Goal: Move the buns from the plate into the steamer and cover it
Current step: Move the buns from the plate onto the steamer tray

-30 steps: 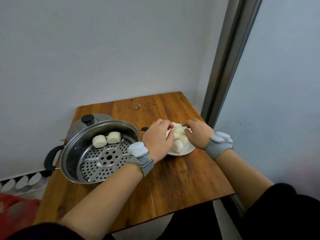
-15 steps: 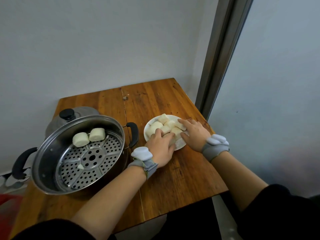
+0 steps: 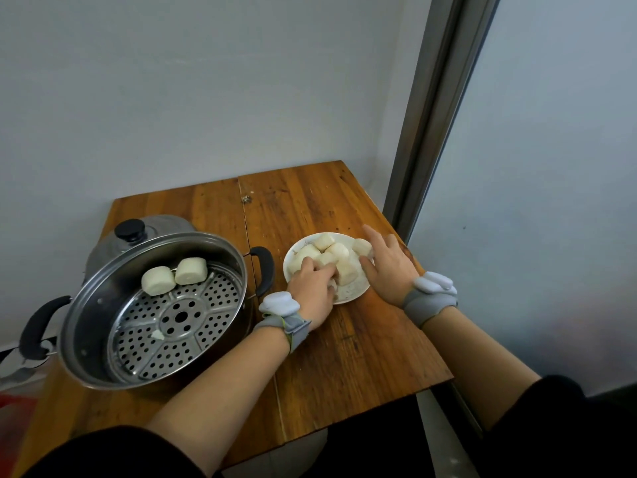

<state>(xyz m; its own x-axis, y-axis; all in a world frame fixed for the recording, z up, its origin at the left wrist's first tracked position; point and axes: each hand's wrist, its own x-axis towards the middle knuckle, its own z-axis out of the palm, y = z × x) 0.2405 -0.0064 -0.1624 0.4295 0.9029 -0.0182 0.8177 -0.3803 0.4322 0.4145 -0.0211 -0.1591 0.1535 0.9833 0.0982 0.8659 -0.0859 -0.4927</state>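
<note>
Two buns point(image 3: 174, 279) sit in my steamer point(image 3: 103, 305) while my left hand point(image 3: 312, 291) curls around a bun on the plate point(image 3: 351, 291) and my right hand point(image 3: 389, 267), fingers spread, rests against the pile point(image 3: 331, 253).

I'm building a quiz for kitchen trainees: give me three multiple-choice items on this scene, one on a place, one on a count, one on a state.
1. Where is the lid? A in front of the steamer B behind the steamer C on the plate
2. How many buns lie in the steamer? A two B four C none
3. The steamer is: A covered B tipped over C open

Key: B, its black knob shows behind the rim; A, two buns sit on the rack's far side; C, the perforated rack is exposed while the left hand and right hand are at the plate.
</note>
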